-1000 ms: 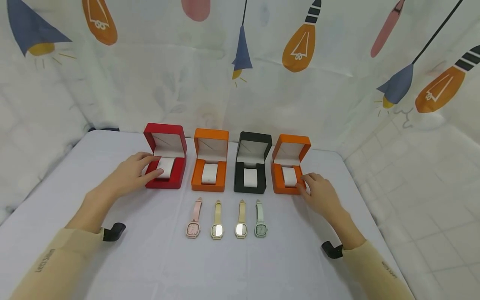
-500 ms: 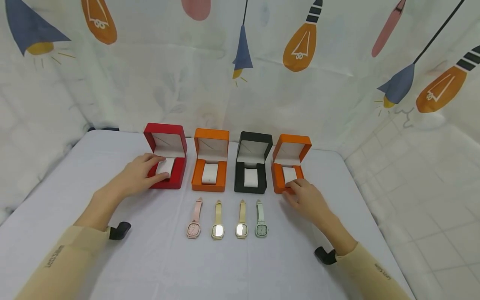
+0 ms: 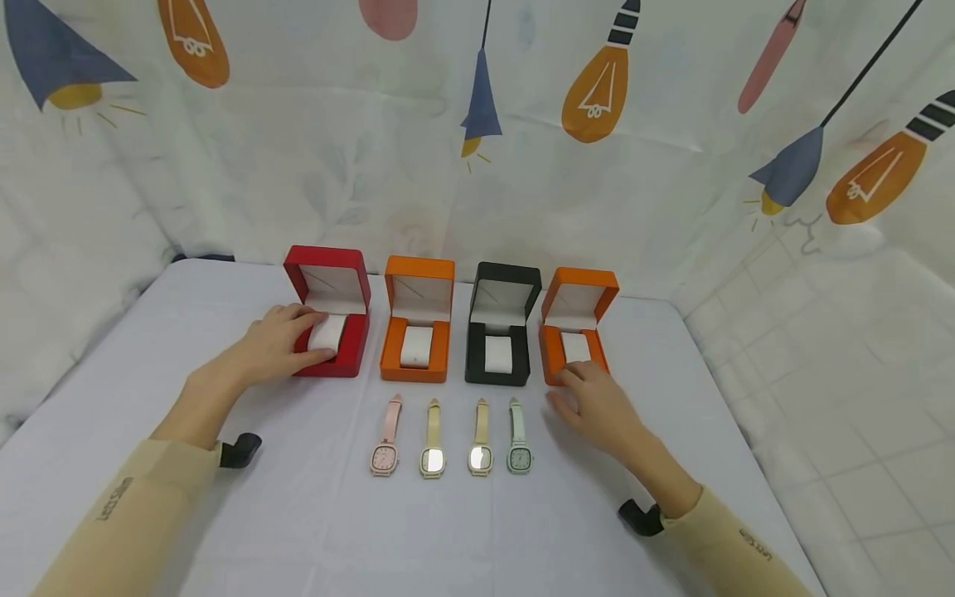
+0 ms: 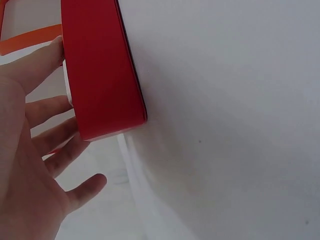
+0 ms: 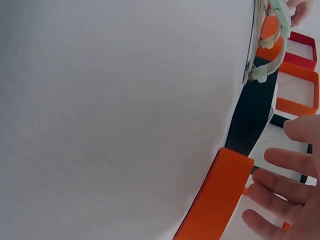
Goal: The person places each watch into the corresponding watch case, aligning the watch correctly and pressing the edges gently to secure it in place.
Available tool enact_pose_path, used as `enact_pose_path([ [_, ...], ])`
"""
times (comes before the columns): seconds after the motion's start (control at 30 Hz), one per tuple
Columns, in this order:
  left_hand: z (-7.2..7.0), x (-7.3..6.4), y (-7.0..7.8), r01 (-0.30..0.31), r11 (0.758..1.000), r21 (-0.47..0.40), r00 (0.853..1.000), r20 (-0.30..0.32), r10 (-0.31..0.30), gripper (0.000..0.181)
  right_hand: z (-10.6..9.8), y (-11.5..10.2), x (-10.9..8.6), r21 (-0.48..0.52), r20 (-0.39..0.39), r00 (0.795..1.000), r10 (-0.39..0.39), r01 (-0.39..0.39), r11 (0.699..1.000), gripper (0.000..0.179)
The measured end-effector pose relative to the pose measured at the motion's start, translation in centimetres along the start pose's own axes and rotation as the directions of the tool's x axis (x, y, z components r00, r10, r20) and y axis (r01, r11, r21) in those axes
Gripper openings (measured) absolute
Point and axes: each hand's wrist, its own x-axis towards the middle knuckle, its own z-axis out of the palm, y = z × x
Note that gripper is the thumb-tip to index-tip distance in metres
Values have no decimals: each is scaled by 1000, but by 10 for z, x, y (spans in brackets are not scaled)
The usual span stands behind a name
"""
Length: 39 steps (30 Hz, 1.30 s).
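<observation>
In the head view my left hand [image 3: 272,344] is at the red watch box [image 3: 356,348]. Its thumb and index finger lie on opposite sides of the white watch cushion [image 3: 328,334], holding it in the box. The left wrist view shows the box's red wall [image 4: 102,75] hiding the fingertips. My right hand [image 3: 600,408] is before the right orange watch box [image 3: 554,352], near the white cushion [image 3: 574,347] in it. Its fingers [image 5: 285,187] look loose and spread in the right wrist view, with nothing between them.
Another orange box [image 3: 388,356] and a black box [image 3: 475,356] stand open between, with white cushions. A row of watches lies in front: pink [image 3: 384,458], two cream ones [image 3: 432,460] and green [image 3: 519,458]. A patterned cloth [image 3: 418,182] hangs behind the white table [image 3: 448,539].
My left hand moved right onto the cushion of the red box, then stayed. My right hand slid left and toward me, from the orange box's right side to its front.
</observation>
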Motion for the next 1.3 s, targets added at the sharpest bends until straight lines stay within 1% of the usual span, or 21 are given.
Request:
enact_pose_path([
  [0.2,-2,4,-1,-8,1000,-13,1000,10,8,85,0,-11,-2,31,-13,999,-41,42,999,22],
  [0.3,-3,6,-3,-2,1000,-16,1000,17,3,86,1,-18,-3,32,1,999,-50,50,998,18],
  [0.4,-5,8,-3,2,1000,-1,1000,20,-2,85,0,-24,-4,37,33,998,-48,46,998,14],
  [0.5,-6,11,-3,-7,1000,30,1000,15,6,84,-1,-28,-5,60,80,996,-48,43,997,12],
  [0.67,-7,15,-2,-19,997,70,999,29,17,85,-2,-31,-8,112,167,984,-68,50,992,12],
  [0.73,-6,15,-2,-19,997,77,999,37,16,86,-1,-32,-9,125,183,979,-92,69,990,14],
  [0.83,-6,16,-3,-14,996,84,999,42,10,86,1,-33,-10,133,187,974,-128,104,986,19],
  [0.9,-6,16,-3,-8,997,82,999,44,5,85,2,-35,-10,139,188,973,-137,112,984,24],
  [1.0,-5,17,-3,1,997,74,999,47,-5,85,4,-38,-10,131,209,969,-132,106,986,28],
  [1.13,-5,18,-4,9,998,57,999,42,-11,85,7,-42,-9,131,256,961,-107,76,989,30],
  [1.3,-3,18,-5,7,999,39,1000,27,-8,83,9,-45,-7,158,290,953,-83,38,987,30],
])
